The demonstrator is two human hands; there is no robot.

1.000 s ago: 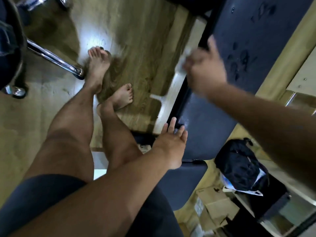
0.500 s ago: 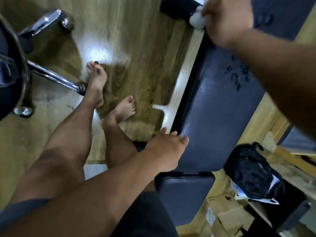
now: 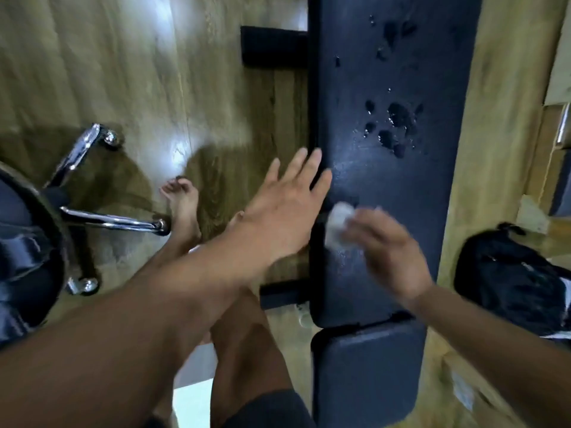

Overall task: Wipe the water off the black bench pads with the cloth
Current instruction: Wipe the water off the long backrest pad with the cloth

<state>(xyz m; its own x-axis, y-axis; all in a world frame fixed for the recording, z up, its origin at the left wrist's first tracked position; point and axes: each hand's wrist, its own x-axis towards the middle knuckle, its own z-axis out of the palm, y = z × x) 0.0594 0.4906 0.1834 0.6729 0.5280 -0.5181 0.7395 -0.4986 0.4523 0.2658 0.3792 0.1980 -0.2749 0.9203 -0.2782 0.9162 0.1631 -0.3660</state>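
I'm mid-wipe. My right hand is curled round the white cloth and has it down on the long pad, near the pad's left edge and toward its near end. The hand is blurred, so I can't say how the fingers lie beyond that they grip the cloth. My left hand is released, fingers straight, with the fingertips lying at the pad's left edge just beside the cloth. It looks like a brace, though I can't tell whether it presses.

The surface around the cloth has a dull sheen but no beads that I can make out. The water that matters sits farther up the pad: one cluster of drops beyond the cloth and right of centre, and a second cluster near the far end. The short pad nearest me shows no drops that I can see.

I'd judge the job under way but with most of it left. The next move calls for carrying the cloth forward and a little right, flat on the pad, through the nearer cluster. The cloth looks small and bunched against that spread of drops, so I expect overlapping passes and firm pressure, or it will smear the water rather than lift it. The far cluster needs a longer reach, and I'd keep the left hand planted for that.
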